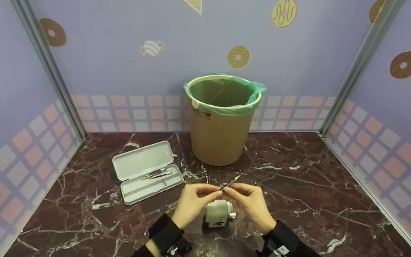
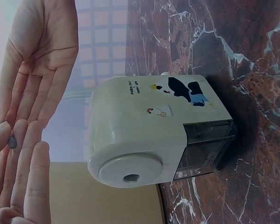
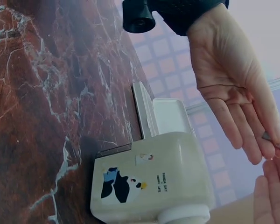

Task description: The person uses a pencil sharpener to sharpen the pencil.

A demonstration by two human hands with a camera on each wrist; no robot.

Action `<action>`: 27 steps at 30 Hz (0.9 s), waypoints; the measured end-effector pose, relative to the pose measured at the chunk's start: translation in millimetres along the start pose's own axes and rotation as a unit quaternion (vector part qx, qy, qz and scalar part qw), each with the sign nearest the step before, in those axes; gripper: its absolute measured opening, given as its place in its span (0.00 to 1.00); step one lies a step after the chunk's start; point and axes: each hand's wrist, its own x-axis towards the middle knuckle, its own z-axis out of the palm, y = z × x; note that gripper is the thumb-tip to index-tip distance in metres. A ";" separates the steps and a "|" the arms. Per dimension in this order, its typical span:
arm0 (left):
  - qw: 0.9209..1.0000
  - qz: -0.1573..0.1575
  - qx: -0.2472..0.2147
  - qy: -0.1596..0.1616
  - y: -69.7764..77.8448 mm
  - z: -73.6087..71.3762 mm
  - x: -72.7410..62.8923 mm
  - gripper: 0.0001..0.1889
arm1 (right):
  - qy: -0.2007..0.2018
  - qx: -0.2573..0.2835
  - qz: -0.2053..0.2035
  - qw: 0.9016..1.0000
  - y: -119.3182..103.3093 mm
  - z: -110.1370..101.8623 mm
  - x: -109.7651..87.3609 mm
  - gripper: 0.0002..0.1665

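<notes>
Between my two hands, just above and beyond the sharpener, is a dark pencil (image 1: 229, 183) with a pale sharpened tip pointing up and to the right. My left hand (image 1: 193, 200) pinches its lower end between thumb and fingertips. Close beside it, my right hand (image 1: 251, 200) pinches the shaft nearer the tip. In the left wrist view the pencil's rounded dark end (image 2: 12, 142) shows at the fingertips; the rest is hidden. A cream crank pencil sharpener (image 1: 217, 213) with panda stickers stands below the hands. Its round front hole (image 2: 131, 177) has nothing in it.
An open white pencil case (image 1: 143, 160) lies at the left with several pencils (image 1: 156, 174) inside. Behind the hands stands a tan trash bin (image 1: 221, 139) lined with a green bag (image 1: 259, 87). Patterned walls enclose the dark marbled tabletop (image 1: 298, 200) at the back and sides.
</notes>
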 end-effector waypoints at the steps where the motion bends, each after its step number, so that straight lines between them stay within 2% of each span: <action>1: 1.000 -0.001 0.000 -0.001 -0.1 0.0 0.3 0.11 | 0.002 0.003 -0.002 1.000 0.0 0.9 -0.1 0.18; 5: 1.000 -0.007 0.001 -0.004 -0.3 -1.1 0.3 0.11 | 0.005 0.008 -0.011 1.000 1.5 3.6 -1.3 0.18; 9: 1.000 -0.002 0.027 -0.003 -1.7 -4.2 -1.2 0.11 | -0.003 -0.001 -0.031 1.000 1.3 4.4 -2.3 0.18; 14: 0.996 0.006 0.090 -0.009 -3.2 -11.7 -4.0 0.11 | 0.000 -0.066 -0.084 0.994 -4.5 0.0 -2.2 0.12; 17: 0.993 0.012 0.120 -0.011 -1.5 -18.0 -5.8 0.11 | -0.024 -0.137 -0.148 0.979 -8.7 -4.5 -1.2 0.08; 19: 0.991 0.020 0.134 -0.008 1.7 -21.8 -6.6 0.11 | -0.051 -0.206 -0.212 0.954 -12.0 -7.0 0.7 0.07; 20: 0.990 0.024 0.139 -0.007 3.9 -23.5 -7.0 0.11 | -0.061 -0.251 -0.247 0.934 -14.0 -8.0 1.7 0.06; 21: 0.989 0.031 0.146 -0.006 6.5 -25.0 -7.5 0.12 | -0.067 -0.301 -0.285 0.907 -15.9 -8.6 2.9 0.07; 24: 0.984 0.051 0.172 -0.003 14.4 -27.2 -8.1 0.13 | -0.072 -0.434 -0.373 0.817 -22.5 -8.9 5.3 0.08; 27: 0.978 0.068 0.198 -0.002 21.0 -26.7 -9.0 0.13 | -0.069 -0.538 -0.422 0.727 -28.3 -6.4 5.7 0.06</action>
